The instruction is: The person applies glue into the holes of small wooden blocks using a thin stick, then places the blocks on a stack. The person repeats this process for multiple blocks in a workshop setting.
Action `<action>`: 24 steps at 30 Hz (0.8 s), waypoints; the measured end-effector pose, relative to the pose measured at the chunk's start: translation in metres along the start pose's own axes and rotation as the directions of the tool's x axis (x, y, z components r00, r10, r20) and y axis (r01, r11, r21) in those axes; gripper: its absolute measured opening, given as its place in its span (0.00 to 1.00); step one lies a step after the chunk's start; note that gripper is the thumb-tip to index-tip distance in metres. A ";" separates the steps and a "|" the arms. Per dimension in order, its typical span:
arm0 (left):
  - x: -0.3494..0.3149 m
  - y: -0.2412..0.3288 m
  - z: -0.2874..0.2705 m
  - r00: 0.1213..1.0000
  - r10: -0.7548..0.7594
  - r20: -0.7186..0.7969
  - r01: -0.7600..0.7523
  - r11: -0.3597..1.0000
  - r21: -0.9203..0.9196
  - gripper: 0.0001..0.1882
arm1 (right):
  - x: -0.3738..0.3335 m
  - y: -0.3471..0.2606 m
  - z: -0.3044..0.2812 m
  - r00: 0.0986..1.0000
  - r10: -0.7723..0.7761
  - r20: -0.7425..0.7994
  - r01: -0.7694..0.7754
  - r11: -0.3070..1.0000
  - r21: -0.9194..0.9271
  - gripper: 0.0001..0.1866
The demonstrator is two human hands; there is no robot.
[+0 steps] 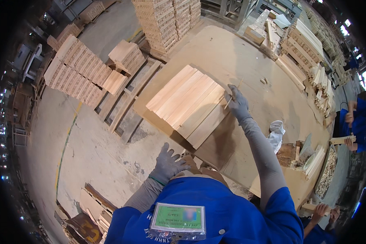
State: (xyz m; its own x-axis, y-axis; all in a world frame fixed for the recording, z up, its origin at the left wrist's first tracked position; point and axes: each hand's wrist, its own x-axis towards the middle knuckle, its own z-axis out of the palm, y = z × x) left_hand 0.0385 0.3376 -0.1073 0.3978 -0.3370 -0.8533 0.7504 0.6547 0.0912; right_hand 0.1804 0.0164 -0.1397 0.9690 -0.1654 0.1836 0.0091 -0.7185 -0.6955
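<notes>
Boards [187, 99] striped pale pink and cream; gloves [238, 106] grey; shirt [227, 211] bright blue; tabletop [288, 101] tan

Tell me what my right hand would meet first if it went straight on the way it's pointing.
The way looks free over the brown work surface toward its far edge; your right hand points past the corner of the pale boards. The hand's height is hard to judge.
</notes>
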 end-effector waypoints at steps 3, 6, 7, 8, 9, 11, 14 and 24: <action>0.013 0.007 -0.005 0.993 -0.091 0.076 0.093 0.995 -0.021 0.51 | 0.008 -0.003 0.019 0.983 0.182 0.023 -0.182 0.950 0.252 0.18; 0.021 0.016 0.007 0.989 -0.135 0.055 0.139 0.987 -0.078 0.47 | -0.005 -0.003 0.030 0.966 0.260 -0.006 -0.240 0.901 0.360 0.14; 0.033 0.018 -0.001 0.969 -0.165 0.183 0.186 0.977 -0.103 0.44 | -0.013 0.003 0.036 0.963 0.267 -0.027 -0.240 0.903 0.357 0.13; 0.048 0.020 -0.014 0.933 -0.189 0.306 0.235 0.964 -0.122 0.41 | -0.024 0.005 0.038 0.960 0.276 -0.048 -0.242 0.903 0.354 0.12; 0.054 0.023 -0.019 0.884 -0.198 0.423 0.278 0.951 -0.137 0.38 | -0.034 -0.004 0.039 0.957 0.287 -0.044 -0.253 0.899 0.358 0.12; 0.051 0.028 -0.022 0.907 -0.218 0.361 0.198 0.976 0.091 0.36 | -0.060 -0.027 0.041 0.950 0.311 -0.042 -0.275 0.889 0.366 0.11; 0.055 0.040 -0.039 0.775 -0.378 0.507 0.357 0.923 0.143 0.34 | -0.085 -0.040 0.055 0.944 0.306 -0.122 -0.240 0.893 0.380 0.11; 0.000 0.036 -0.025 0.782 -0.455 0.426 0.421 0.889 0.177 0.40 | -0.094 -0.052 0.043 0.880 0.473 0.038 -0.438 0.781 0.445 0.15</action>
State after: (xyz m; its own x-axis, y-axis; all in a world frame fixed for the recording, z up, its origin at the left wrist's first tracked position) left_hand 0.0527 0.3782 -0.1169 0.1946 -0.8499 -0.4897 0.9284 0.3207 -0.1877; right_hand 0.0998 0.0981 -0.1507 0.8666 -0.4600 -0.1933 -0.3079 -0.1882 -0.9326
